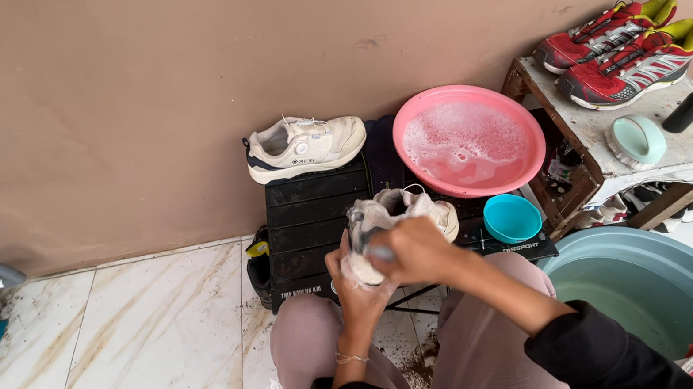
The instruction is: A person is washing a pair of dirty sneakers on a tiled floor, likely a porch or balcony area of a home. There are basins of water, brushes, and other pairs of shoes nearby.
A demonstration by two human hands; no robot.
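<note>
Fingers: left hand (357, 284) cups white shoe's (394, 215) heel from below, right hand (412, 248) clenched on a brush handle | shoe above black folding table (314, 217) | step: scrubbing, judged | next: firm grip, soapy pink basin (468, 138) near.

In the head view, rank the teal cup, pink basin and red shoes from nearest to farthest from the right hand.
1. Teal cup, just right of the right hand.
2. Pink basin, behind it against the wall.
3. Red shoes, far right on the white stand.
</note>
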